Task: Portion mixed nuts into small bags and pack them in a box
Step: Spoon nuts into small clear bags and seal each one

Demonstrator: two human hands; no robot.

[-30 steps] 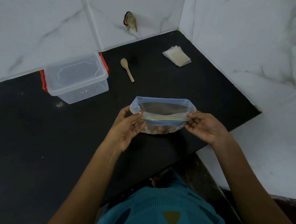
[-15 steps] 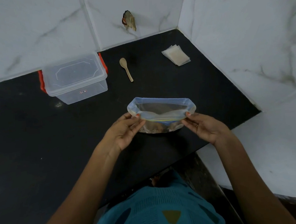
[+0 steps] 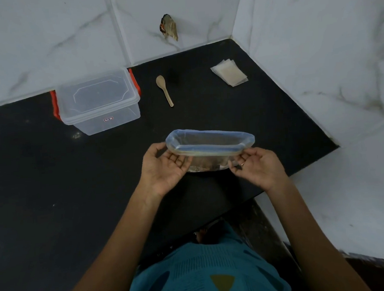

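Bag [image 3: 210,142] at frame middle gets opened: my left hand [image 3: 165,167] and right hand [image 3: 257,168] pinch its rim. Next I likely need the spoon [image 3: 164,88].

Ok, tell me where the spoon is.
Head view: the spoon lies on the counter near the back wall, between the box at left and the bags at right.

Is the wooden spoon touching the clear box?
Apart. The head view shows bare black counter between the wooden spoon and the clear box.
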